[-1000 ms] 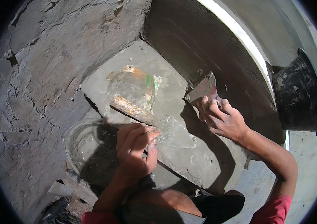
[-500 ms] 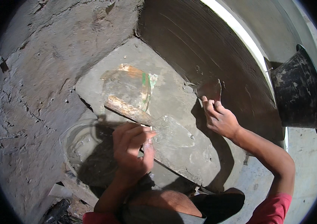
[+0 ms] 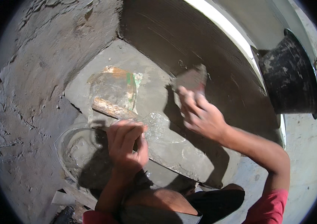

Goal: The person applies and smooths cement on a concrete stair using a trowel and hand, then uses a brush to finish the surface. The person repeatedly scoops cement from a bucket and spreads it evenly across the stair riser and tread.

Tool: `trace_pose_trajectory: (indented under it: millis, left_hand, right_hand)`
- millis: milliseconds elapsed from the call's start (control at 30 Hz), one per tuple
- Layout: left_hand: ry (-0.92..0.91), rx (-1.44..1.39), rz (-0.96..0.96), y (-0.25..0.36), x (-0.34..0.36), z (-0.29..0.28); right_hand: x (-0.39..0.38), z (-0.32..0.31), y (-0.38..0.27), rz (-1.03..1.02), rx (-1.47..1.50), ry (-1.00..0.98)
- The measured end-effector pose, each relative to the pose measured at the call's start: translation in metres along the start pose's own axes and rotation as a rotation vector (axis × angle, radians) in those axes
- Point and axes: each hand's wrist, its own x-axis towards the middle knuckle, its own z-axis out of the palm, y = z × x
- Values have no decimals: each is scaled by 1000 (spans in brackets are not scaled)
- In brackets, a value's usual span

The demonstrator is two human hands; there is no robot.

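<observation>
The right hand (image 3: pixel 202 114) is clamped on a flat scraper (image 3: pixel 191 79) beside the dark wall (image 3: pixel 158 31) at the far right. Left of it and nearer, the left hand (image 3: pixel 125 143) curls beside a trowel (image 3: pixel 157 126) lying on the grey slab (image 3: pixel 188 156), though whether it grips anything I cannot tell.

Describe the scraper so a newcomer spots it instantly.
Find the dark wall bordering the grey ledge. In front of it, the right hand grips the scraper. Thin and flat with a reddish patch, it differs plainly from the bulky black bucket farther right.
</observation>
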Motion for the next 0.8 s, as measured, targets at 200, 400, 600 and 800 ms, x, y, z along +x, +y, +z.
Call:
trace_pose_trajectory:
  millis: [200,400,600,800]
  left_hand:
    - [-357,187,141,-9,39,26]
    - [-702,429,14,-3,63,73]
    - [-770,461,-8,3,64,79]
    - [-841,529,-49,7,67,80]
  right_hand:
    - [54,20,-5,-32,-66,-145]
    - [-21,35,-13,-80,-90,-255]
    - [-94,59,-49,-11,-187,-274]
    - [-163,77,-75,106,-151,-171]
